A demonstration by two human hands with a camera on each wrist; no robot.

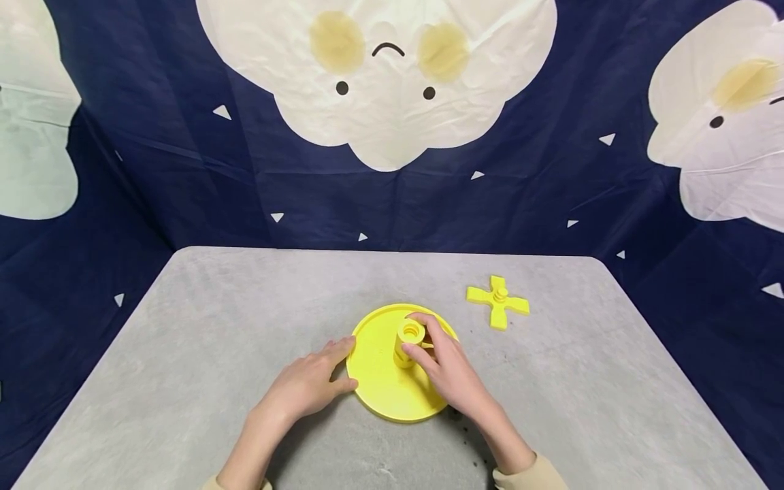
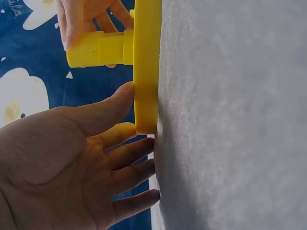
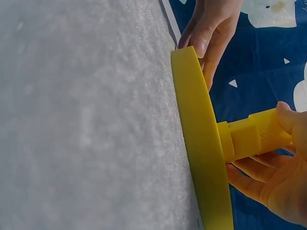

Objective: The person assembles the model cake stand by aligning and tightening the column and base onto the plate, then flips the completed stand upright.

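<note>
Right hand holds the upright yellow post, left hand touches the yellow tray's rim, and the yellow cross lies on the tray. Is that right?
Not quite: the yellow cross lies on the grey table, apart from the yellow tray, as the head view shows. The right hand does hold the upright yellow post, and the left hand touches the tray's rim.

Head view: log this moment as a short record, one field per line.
Left hand: touches the edge of the round tray
Right hand: holds the post
Round tray: yellow, flat on the grey table
Post: yellow, upright on the tray, hole in its top
Cross-shaped piece: yellow, beyond the tray to the right, untouched
Backdrop: dark blue, white clouds
</note>
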